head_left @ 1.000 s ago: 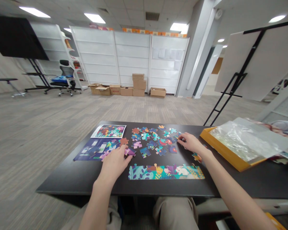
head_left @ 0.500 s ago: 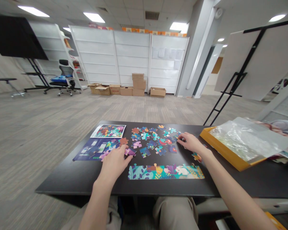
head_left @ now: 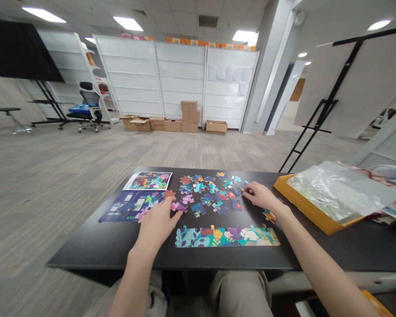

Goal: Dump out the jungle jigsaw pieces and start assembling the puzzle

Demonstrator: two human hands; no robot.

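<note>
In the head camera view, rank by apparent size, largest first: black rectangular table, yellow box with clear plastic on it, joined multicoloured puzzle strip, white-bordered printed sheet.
1. Black rectangular table
2. Yellow box with clear plastic on it
3. Joined multicoloured puzzle strip
4. White-bordered printed sheet

Office-type interior, as indicated by recessed ceiling lights (head_left: 128,23) and an air vent (head_left: 207,21) along the top, carpeted floor (head_left: 86,176), a mesh-backed swivel chair (head_left: 89,97) at left, a stand-mounted display screen (head_left: 20,50) at upper left, and white shelving (head_left: 181,72) at upper centre.
</note>
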